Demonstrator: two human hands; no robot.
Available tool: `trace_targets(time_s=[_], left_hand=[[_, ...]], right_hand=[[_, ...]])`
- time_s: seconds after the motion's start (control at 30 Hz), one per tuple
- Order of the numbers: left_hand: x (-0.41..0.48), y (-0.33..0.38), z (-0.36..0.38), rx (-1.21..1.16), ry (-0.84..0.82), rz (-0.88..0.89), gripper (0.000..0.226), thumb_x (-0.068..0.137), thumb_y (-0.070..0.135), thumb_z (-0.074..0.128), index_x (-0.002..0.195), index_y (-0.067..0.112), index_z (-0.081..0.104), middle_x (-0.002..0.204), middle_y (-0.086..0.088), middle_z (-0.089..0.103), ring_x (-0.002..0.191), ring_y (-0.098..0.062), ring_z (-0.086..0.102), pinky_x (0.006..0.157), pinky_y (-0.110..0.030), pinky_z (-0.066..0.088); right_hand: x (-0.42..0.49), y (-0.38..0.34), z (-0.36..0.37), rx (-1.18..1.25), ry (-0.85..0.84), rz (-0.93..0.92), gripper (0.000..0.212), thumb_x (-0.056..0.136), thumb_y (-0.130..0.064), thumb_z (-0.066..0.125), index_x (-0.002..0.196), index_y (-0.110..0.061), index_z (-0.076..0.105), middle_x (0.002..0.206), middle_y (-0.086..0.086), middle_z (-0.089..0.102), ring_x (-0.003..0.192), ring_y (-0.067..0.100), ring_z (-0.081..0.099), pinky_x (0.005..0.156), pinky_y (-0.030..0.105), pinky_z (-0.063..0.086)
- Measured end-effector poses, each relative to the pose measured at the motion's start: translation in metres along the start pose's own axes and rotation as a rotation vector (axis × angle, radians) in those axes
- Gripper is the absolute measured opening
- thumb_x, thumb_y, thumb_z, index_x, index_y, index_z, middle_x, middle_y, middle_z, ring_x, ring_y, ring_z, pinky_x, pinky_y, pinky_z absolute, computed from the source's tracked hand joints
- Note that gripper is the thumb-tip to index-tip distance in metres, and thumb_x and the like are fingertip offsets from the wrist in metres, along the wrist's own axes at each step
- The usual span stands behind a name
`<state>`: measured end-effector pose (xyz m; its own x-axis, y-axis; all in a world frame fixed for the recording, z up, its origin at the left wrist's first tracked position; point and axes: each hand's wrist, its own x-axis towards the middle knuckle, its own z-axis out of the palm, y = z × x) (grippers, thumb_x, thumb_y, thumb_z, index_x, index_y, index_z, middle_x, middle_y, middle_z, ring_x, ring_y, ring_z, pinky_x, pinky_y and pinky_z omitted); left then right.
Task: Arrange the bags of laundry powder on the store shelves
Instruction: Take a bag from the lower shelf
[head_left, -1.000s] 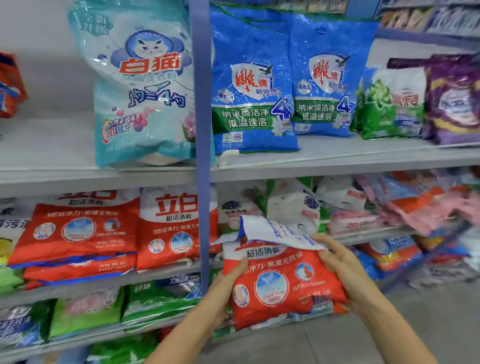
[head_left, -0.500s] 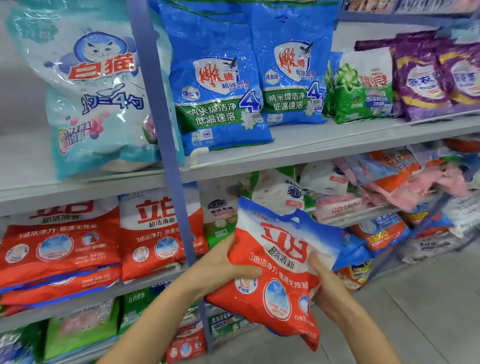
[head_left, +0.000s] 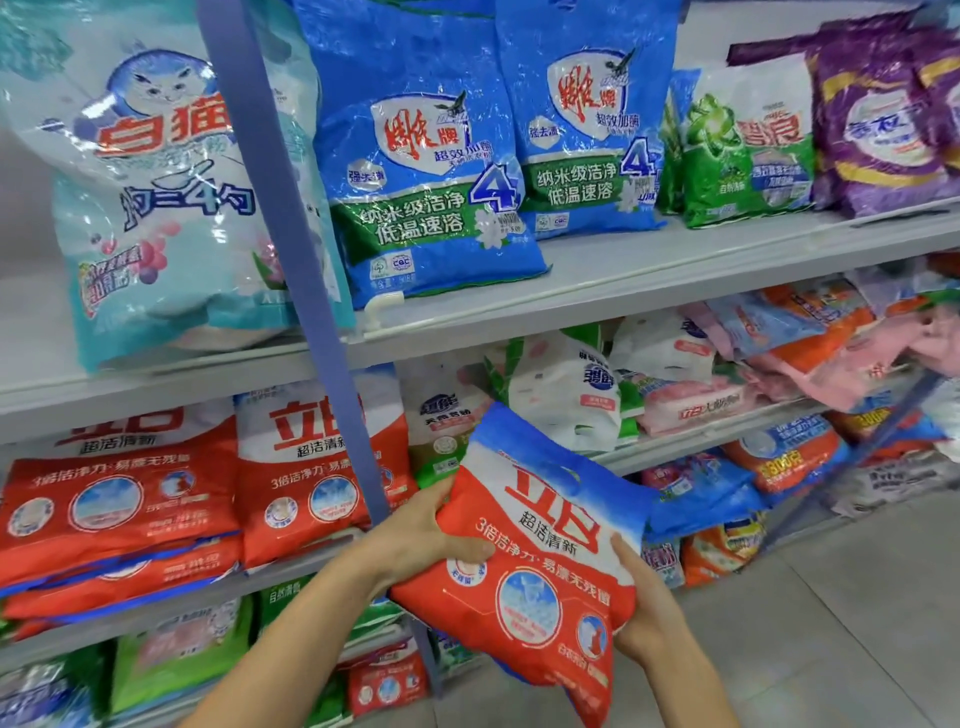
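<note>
I hold a red, white and blue laundry powder bag (head_left: 540, 561) in front of the shelves, tilted with its top pointing up and left. My left hand (head_left: 421, 540) grips its left edge, thumb across the front. My right hand (head_left: 644, 608) grips its lower right edge from behind. Matching red bags (head_left: 317, 467) lie stacked on the middle shelf (head_left: 291, 561) to the left, beyond a blue upright post (head_left: 311, 312).
The upper shelf (head_left: 649, 270) carries a big pale teal bag (head_left: 166, 197), two blue bags (head_left: 426, 156), a green bag (head_left: 748, 150) and purple bags (head_left: 883, 130). Mixed bags fill the shelves at right and below. Grey floor tiles (head_left: 857, 623) lie at lower right.
The bag's folded top has straightened and the bag has turned to face me and tilted. My view has shifted so the shelves sit further left and closer.
</note>
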<state>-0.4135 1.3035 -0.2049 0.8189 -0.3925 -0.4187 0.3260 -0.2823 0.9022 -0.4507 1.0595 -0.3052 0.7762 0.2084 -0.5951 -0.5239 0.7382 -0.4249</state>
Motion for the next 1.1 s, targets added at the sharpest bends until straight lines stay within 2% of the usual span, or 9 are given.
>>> trace_targets(time_s=[0.2,0.33,0.47,0.6,0.7,0.83,0.93,1.0,1.1], left_hand=[[0.008,0.002,0.003,-0.042,-0.017,0.106,0.086,0.067,0.008,0.081,0.135,0.040,0.038,0.116,-0.001,0.068,0.096,-0.022,0.070,0.077,-0.035,0.058],[0.018,0.011,0.001,0.059,0.024,0.097,0.089,0.073,0.001,0.078,0.140,0.038,0.033,0.117,0.002,0.067,0.095,-0.017,0.070,0.081,-0.035,0.058],[0.025,0.011,-0.009,0.000,0.063,0.098,0.082,0.066,0.008,0.080,0.123,0.050,0.039,0.110,0.007,0.069,0.092,-0.016,0.071,0.078,-0.034,0.059],[0.031,0.001,-0.012,-0.152,0.092,0.092,0.089,0.068,0.000,0.079,0.121,0.057,0.036,0.106,0.007,0.071,0.091,-0.020,0.071,0.068,-0.033,0.058],[0.032,-0.004,-0.007,-0.299,0.101,0.081,0.093,0.057,0.007,0.084,0.119,0.060,0.039,0.105,0.005,0.073,0.092,-0.029,0.071,0.066,-0.037,0.058],[0.039,-0.002,-0.003,-0.358,0.139,0.071,0.088,0.066,0.005,0.077,0.127,0.054,0.036,0.111,-0.003,0.069,0.092,-0.031,0.071,0.067,-0.039,0.058],[0.039,-0.001,-0.007,-0.439,0.113,0.056,0.078,0.068,0.011,0.073,0.131,0.042,0.038,0.114,-0.004,0.070,0.096,-0.029,0.070,0.071,-0.039,0.058],[0.031,-0.004,-0.014,-0.455,0.079,0.038,0.071,0.071,0.017,0.070,0.130,0.041,0.040,0.118,-0.005,0.069,0.102,-0.028,0.068,0.076,-0.041,0.058],[0.004,-0.021,-0.035,-0.349,0.012,-0.005,0.059,0.077,0.023,0.067,0.130,0.035,0.045,0.122,-0.004,0.066,0.107,-0.027,0.066,0.080,-0.038,0.057]], right_hand=[[0.022,0.000,0.008,0.005,-0.012,0.040,0.050,0.086,-0.046,0.051,0.106,-0.004,0.072,0.113,0.022,0.067,0.090,0.035,0.069,0.073,0.048,0.058],[0.034,-0.003,0.004,0.034,-0.023,0.021,0.051,0.096,-0.047,0.040,0.115,-0.007,0.065,0.119,0.021,0.064,0.096,0.034,0.067,0.079,0.048,0.056],[0.037,-0.018,0.007,0.017,-0.041,-0.114,0.047,0.095,-0.049,0.038,0.118,-0.015,0.062,0.114,0.018,0.068,0.092,0.032,0.069,0.070,0.047,0.058],[0.038,-0.030,0.008,-0.035,-0.066,-0.166,0.057,0.090,-0.059,0.036,0.125,-0.021,0.059,0.122,0.014,0.064,0.106,0.031,0.064,0.088,0.049,0.051],[0.032,-0.025,0.008,-0.039,-0.122,-0.106,0.060,0.076,-0.055,0.055,0.119,-0.014,0.063,0.113,0.018,0.068,0.094,0.035,0.068,0.072,0.049,0.058],[0.027,-0.036,0.018,-0.210,-0.143,-0.090,0.072,0.040,-0.036,0.094,0.101,-0.005,0.071,0.097,0.022,0.071,0.078,0.035,0.071,0.060,0.045,0.059],[0.025,-0.059,0.031,-0.247,-0.103,-0.110,0.058,0.060,-0.025,0.079,0.110,-0.002,0.064,0.088,0.020,0.072,0.071,0.033,0.071,0.057,0.043,0.059],[0.027,-0.076,0.041,-0.230,-0.122,-0.136,0.050,0.057,-0.026,0.080,0.100,-0.004,0.069,0.083,0.018,0.073,0.067,0.031,0.071,0.053,0.042,0.058],[0.036,-0.094,0.062,-0.235,-0.102,-0.204,0.033,0.068,-0.027,0.065,0.095,-0.008,0.063,0.076,0.013,0.073,0.061,0.027,0.070,0.049,0.038,0.057]])
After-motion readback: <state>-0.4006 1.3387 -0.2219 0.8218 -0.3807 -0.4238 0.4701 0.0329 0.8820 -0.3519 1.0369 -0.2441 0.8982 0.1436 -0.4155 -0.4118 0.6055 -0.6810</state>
